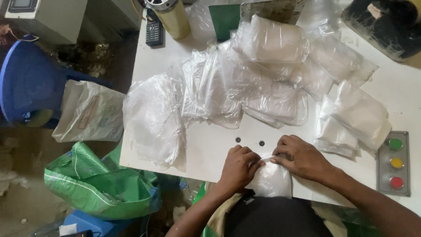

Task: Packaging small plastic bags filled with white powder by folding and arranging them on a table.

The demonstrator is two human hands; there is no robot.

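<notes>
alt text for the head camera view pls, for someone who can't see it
Seen from above, a person's left hand and right hand pinch the top of a small clear plastic bag at the near edge of a white table. Heaps of similar bags cover the table, with a three-button panel at right.

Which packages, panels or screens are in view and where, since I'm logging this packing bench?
Filled clear pouch: near table edge, pinched by left hand and right hand.
Clear bag pile: across the table's middle.
Button panel: right, grey with green, yellow, red buttons.
Phone: far left corner, black.
Green sack: on the floor, left.
</notes>
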